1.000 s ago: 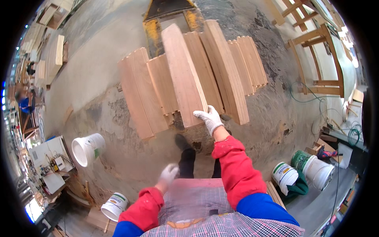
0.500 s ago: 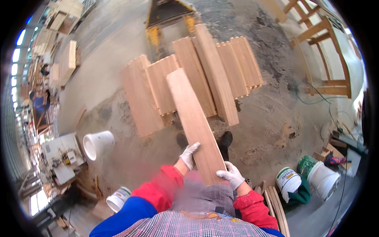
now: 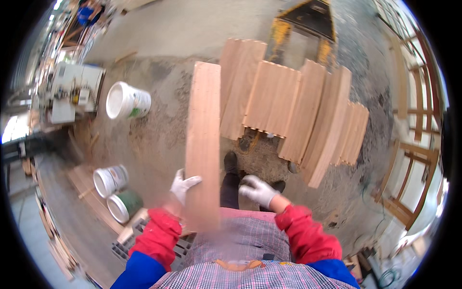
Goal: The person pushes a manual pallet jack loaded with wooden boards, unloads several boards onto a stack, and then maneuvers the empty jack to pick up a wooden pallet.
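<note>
A long, light-brown wooden board (image 3: pixel 203 139) stands out in front of me, its near end close to my apron. My left hand (image 3: pixel 183 186), in a white glove, grips the board's left edge, with the thumb over its face. Away from the board, to its right, my gloved right hand (image 3: pixel 260 191) holds nothing, its fingers apart and slightly curled. Beyond my shoes lie stacked wooden boards (image 3: pixel 273 96) of the same colour, side by side in uneven lengths, several with notched ends.
A yellow and black pallet jack (image 3: pixel 308 21) is behind the boards. White buckets (image 3: pixel 129 100) stand on the left, one beside a green bucket (image 3: pixel 124 206). A machine (image 3: pixel 77 91) is at far left; wooden frames (image 3: pixel 409 183) lean at right. A person in blue (image 3: pixel 88 13) is far off.
My right hand has let go of the board and moved off it. The board has swung left and now points nearly straight ahead. My view has turned left, so the stacked boards appear further right.
</note>
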Action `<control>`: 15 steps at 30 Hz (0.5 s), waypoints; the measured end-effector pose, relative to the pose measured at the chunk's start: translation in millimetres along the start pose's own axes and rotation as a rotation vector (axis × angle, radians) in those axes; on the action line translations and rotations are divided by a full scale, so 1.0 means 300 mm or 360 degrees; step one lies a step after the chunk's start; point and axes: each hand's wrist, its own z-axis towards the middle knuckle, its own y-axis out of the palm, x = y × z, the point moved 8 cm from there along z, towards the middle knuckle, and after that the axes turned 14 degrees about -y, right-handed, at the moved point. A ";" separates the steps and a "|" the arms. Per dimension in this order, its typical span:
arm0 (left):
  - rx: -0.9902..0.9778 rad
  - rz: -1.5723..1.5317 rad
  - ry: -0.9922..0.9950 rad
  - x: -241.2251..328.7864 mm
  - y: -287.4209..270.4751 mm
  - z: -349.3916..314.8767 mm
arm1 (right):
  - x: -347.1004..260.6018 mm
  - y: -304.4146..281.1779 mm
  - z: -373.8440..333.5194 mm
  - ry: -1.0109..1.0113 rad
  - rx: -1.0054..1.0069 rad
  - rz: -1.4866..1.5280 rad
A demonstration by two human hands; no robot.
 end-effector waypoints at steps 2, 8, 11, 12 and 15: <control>0.0279 0.0062 0.0127 0.013 -0.204 -0.027 | -0.052 -0.165 0.175 0.0134 0.0073 -0.0451; 0.0885 0.0522 0.0186 0.023 -0.633 0.108 | 0.025 -0.625 0.682 0.0434 0.0392 -0.1470; 0.1220 0.1032 -0.0102 -0.085 -0.797 0.318 | 0.122 -0.738 0.805 0.0748 0.0586 -0.1715; 0.1214 0.1057 -0.0171 -0.119 -0.820 0.378 | 0.118 -0.731 0.829 0.0831 0.0705 -0.1798; 0.1074 0.1218 -0.0361 -0.218 -0.820 0.528 | 0.177 -0.766 0.837 0.0707 0.0711 -0.1726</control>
